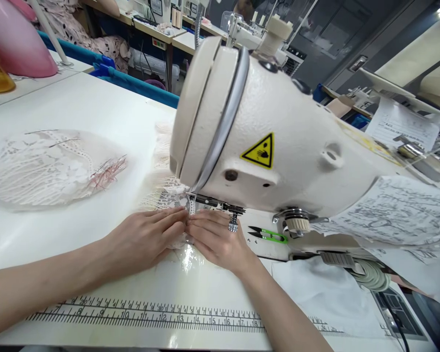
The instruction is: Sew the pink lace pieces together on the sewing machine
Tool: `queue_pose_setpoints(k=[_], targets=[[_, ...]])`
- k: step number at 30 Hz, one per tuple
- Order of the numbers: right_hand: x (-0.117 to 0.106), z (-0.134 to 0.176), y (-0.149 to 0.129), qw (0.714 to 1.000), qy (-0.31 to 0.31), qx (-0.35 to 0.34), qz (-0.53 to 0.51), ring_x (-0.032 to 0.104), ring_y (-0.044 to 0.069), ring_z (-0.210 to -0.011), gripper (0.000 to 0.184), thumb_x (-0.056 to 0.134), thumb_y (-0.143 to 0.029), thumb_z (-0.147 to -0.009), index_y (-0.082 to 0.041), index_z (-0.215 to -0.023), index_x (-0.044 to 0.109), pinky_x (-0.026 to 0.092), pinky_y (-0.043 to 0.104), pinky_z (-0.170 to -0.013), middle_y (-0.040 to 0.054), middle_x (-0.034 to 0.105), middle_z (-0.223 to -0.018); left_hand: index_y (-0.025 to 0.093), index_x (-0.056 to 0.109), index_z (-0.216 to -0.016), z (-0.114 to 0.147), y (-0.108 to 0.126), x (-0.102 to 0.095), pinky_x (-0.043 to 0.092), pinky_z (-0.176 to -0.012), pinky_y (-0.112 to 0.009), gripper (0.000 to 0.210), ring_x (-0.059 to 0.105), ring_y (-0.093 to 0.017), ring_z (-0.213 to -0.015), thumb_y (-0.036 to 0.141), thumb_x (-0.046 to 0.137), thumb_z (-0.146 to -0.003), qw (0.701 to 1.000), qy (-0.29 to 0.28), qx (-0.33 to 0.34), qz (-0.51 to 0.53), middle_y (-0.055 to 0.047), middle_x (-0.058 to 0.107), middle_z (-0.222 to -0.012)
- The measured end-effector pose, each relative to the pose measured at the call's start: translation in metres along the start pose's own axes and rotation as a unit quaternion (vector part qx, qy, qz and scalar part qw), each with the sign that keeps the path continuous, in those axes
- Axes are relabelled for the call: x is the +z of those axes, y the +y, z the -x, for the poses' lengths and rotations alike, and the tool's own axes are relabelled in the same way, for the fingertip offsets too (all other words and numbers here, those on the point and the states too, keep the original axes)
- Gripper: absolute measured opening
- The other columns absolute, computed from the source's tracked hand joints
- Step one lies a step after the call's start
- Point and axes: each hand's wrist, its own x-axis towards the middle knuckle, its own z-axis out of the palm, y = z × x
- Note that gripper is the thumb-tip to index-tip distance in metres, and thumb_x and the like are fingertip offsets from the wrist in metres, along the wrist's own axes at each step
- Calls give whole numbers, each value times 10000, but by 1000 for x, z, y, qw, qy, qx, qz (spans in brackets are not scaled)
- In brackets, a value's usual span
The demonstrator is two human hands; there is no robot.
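Observation:
A cream sewing machine [278,142] fills the middle of the head view. Under its needle area lies a piece of white lace fabric [166,193]. My left hand [146,237] lies flat on the lace, fingers pointing right toward the presser foot. My right hand [216,237] rests palm down beside it, fingertips meeting those of the left just in front of the needle. Both press the lace to the table. The needle itself is hidden behind the machine head.
A pile of lace pieces [47,166] lies at the left on the white table [95,107]. Green-handled thread snips [269,235] lie right of my right hand. A printed ruler [150,318] runs along the front edge. Printed papers [399,210] hang at the right.

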Motion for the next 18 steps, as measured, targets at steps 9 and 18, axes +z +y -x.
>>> queue_pose_setpoints(k=[9, 18], targets=[[11, -7, -12, 998, -12, -8, 64, 744, 148, -1093, 175, 618, -52, -991, -171, -1001, 746, 624, 254, -970, 20, 810, -1076, 121, 700, -1131, 7, -9, 1, 666, -916, -370, 414, 756, -267, -1120, 42, 433, -823, 997, -14, -72, 23, -138, 772, -1216], [17, -7, -10, 996, -26, 15, 80, 746, 141, -1071, 222, 582, -51, -1009, -204, -970, 738, 624, 277, -968, 11, 816, -1044, 173, 674, -1151, 15, -17, 14, 626, -992, -380, 439, 717, -265, -1201, 59, 447, -793, 994, -7, -100, 37, -100, 754, -1267]])
